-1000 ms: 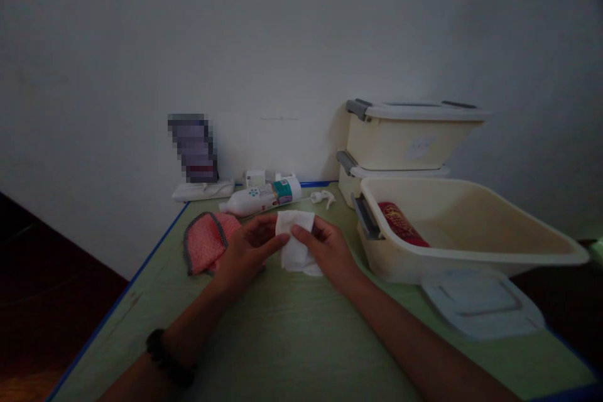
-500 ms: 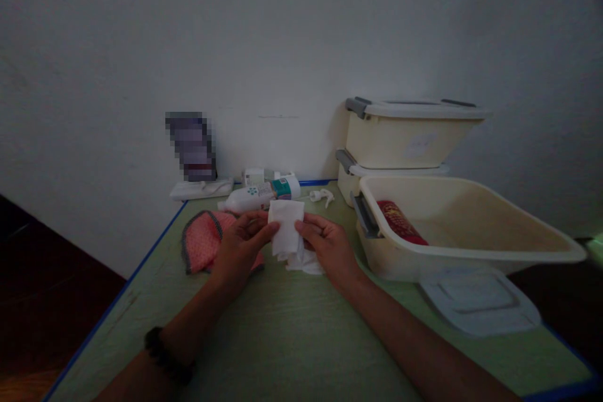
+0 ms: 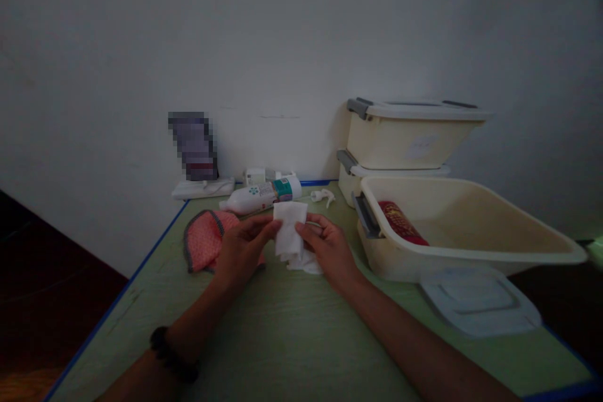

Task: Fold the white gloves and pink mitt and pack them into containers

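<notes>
A small folded piece of white tissue (image 3: 289, 232) hangs between my two hands over the middle of the table. My left hand (image 3: 244, 248) pinches its left edge, thumb in front and fingers behind. On the other side my right hand (image 3: 330, 250) grips the right edge the same way. More crumpled white tissue (image 3: 305, 262) shows just below and behind; whether it joins the held piece I cannot tell. A pink cloth (image 3: 205, 242) with a dark checked border lies partly hidden by my left hand.
Behind my hands a white bottle (image 3: 261, 195) lies on its side near a loose pump head (image 3: 323, 196). At right, a cream bin (image 3: 461, 257) holds a red cylinder (image 3: 402, 223); lidded boxes (image 3: 400, 138) are stacked behind. A clear lid (image 3: 480, 301) lies in front. A blurred screen (image 3: 196, 147) stands at left.
Both hands keep their hold on the tissue. It sits slightly further right in view and tilts a little; the left hand has shifted slightly right.
</notes>
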{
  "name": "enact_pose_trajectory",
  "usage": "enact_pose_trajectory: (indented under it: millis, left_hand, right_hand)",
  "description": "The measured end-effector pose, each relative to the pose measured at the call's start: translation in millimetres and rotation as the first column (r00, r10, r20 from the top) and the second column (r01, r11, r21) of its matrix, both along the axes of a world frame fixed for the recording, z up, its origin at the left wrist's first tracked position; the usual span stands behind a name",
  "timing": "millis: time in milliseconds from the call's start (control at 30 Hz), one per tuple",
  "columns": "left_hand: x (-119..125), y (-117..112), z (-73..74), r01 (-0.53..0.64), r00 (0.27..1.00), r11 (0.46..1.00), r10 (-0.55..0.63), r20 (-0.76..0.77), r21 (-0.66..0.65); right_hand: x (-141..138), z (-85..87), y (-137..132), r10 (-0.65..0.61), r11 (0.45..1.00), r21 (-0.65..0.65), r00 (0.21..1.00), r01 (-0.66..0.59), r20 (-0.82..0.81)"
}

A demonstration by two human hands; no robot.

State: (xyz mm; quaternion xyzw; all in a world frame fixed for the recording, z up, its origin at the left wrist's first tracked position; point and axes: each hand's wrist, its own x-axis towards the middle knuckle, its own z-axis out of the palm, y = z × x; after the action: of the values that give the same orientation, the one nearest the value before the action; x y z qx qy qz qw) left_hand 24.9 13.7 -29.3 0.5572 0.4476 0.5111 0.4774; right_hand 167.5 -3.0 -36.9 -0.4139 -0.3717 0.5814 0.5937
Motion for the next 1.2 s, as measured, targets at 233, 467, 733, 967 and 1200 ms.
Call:
enact_pose_trajectory:
  millis: [233, 467, 733, 967, 1200]
  left_hand:
    - [1, -1, -0.8, -0.006, 0.999, 0.999, 0.008, -0.046, 0.032]
    - [9, -17, 18.5, -0.013, 0.971, 0.996, -0.007, 0.240, 0.085]
    - [67, -27, 60.7, 0.105, 0.993, 0.916, -0.075, -0.091, 0.388]
    - [130, -1, 80.8, 0.452, 0.859, 0.704, -0.179, -0.479, 0.548]
    - [144, 27, 70.6, 0.592, 0.684, 0.672, -0.129, -0.718, 0.444]
  right_hand:
    - [3, 8.8, -5, -0.002, 0.992, 0.124, 0.998, -0.005, 0.059]
    - [-6, 35.0, -28, -0.090, 0.951, 0.304, 0.991, 0.056, 0.102]
    - [70, 111.4, -51, -0.121, 0.914, 0.403, 0.918, -0.045, 0.377]
    - [185, 137.6, -35, -0.128, 0.927, 0.347, 0.751, -0.140, 0.647]
    - [245, 130.1, -3, 0.086, 0.911, -0.054, 0.060, -0.409, 0.994]
